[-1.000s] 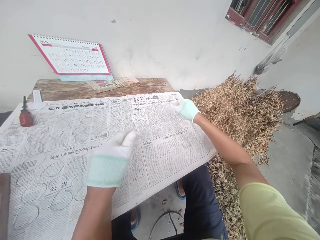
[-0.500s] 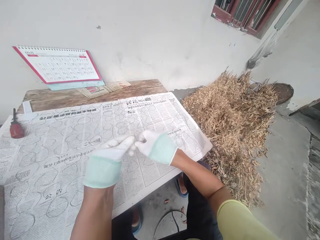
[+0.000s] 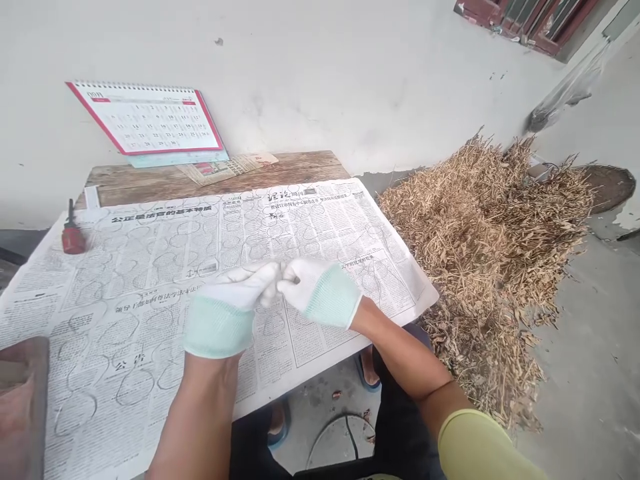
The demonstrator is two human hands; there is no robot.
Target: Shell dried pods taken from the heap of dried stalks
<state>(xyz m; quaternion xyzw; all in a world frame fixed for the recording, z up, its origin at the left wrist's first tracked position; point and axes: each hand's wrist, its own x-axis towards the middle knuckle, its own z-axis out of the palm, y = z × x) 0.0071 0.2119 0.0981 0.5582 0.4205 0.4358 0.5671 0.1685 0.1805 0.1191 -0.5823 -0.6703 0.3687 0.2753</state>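
Right hand (image 3: 320,293) back at left hand (image 3: 233,303), fingers (image 3: 263,275) bunched together, tips touching, above 公告 newspaper (image 3: 150,247)

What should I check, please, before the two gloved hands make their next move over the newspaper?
1. Gloves on: ok; left hand and right hand each wear a white glove with a green cuff.
2. Hands together: ok; fingertips meet above the newspaper.
3. Something pinched between them: cannot tell.
4. Newspaper flat on the table: ok, near edge overhangs.
5. Red tool apart from hands: ok, near the paper's far left corner.
6. Dry stalk pile off the paper: ok, on the ground at right.
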